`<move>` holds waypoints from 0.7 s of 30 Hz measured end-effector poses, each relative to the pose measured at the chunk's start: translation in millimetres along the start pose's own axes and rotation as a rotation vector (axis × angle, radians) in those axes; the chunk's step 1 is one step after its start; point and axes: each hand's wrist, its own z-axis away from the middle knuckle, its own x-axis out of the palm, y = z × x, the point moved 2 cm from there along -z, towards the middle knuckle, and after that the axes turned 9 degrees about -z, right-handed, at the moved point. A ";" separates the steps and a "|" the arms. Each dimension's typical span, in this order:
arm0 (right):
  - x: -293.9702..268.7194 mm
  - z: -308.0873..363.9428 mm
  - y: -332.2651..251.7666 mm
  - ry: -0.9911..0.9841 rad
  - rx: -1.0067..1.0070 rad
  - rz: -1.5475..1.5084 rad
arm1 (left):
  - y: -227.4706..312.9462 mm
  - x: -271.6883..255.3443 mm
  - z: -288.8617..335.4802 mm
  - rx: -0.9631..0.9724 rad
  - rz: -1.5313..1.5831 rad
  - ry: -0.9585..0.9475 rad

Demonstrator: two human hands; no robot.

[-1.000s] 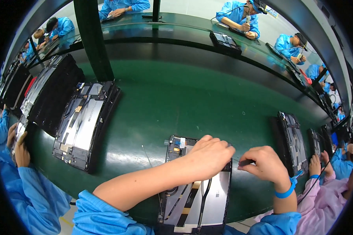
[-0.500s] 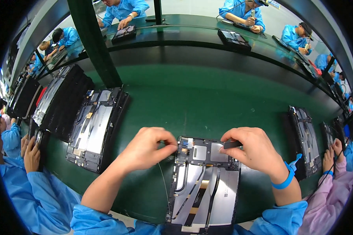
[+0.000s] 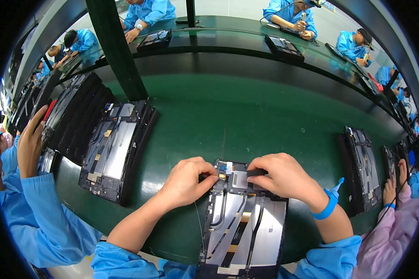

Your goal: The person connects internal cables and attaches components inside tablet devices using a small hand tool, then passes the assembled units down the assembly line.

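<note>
Head view shows the person's two bare hands over an opened black tablet-like device with silver metal panels and dark ribbon cables (image 3: 274, 242), which lies at the middle of the green table's (image 3: 209, 125) near edge. The left hand (image 3: 191, 180) is curled, thumb and fingertips drawn together at the device's far left corner; whether they pinch anything cannot be told. A thin grey wire (image 3: 199, 221) runs from beneath this hand down beside the device's left side. The right hand (image 3: 281, 174) is mostly closed, gripping a short, flat, dark tool (image 3: 257, 172) between thumb and fingers over the device's far part, its tip near a square silver plate (image 3: 239, 179); contact is unclear. A bright blue band (image 3: 328, 204) circles the right wrist. Toward the table's left edge stands a low stack of similar opened devices (image 3: 118, 153), with a taller black stack (image 3: 81, 116) just beyond it, where a co-worker's hand (image 3: 30, 139) reaches up. Near the table's right edge lies another stack of opened devices (image 3: 365, 172), with a pink-sleeved co-worker's hand (image 3: 390, 191) to its right.
</note>
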 end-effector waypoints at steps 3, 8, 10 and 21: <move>7.2 -3.6 0.7 -0.049 0.017 -0.014 | -3.8 -3.0 3.5 -0.011 0.036 0.024; 13.1 -8.9 1.4 -0.067 -0.012 -0.049 | -7.6 4.9 4.1 -0.029 0.093 -0.002; 14.8 -10.9 0.8 -0.083 -0.010 -0.052 | -5.6 10.1 2.7 0.014 0.070 0.012; 27.3 -13.3 -0.4 -0.131 0.023 0.027 | -5.6 22.3 2.3 -0.022 0.089 0.019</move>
